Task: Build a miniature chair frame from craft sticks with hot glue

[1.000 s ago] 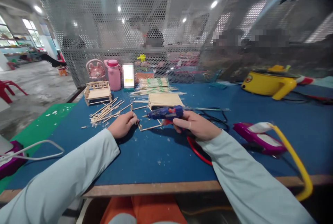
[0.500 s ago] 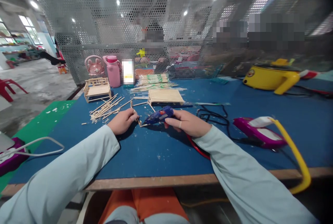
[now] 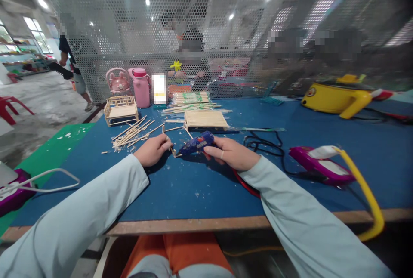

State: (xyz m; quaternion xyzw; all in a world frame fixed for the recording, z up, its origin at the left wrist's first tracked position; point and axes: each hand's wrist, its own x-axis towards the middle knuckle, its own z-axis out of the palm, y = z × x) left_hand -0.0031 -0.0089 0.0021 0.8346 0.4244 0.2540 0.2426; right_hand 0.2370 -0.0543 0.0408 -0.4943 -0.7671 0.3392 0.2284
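Note:
My right hand is wrapped round a blue hot glue gun, its nozzle aimed left and down. The nozzle tip is at a small joint of thin wooden sticks; whether it touches cannot be made out. Between thumb and fingers, my left hand pinches these sticks just above the blue table mat. To its left lies a loose pile of wooden sticks. Behind the glue gun stands a small slatted stick table. A miniature stick bench stands at the back left.
A pink bottle, a lit phone and bundled sticks line the back, before a perforated metal screen. At right are a yellow electric pot, a purple power strip and black cable.
A person has come into view walking at the far left, beside the screen. My hands, the glue gun and the sticks stay almost still.

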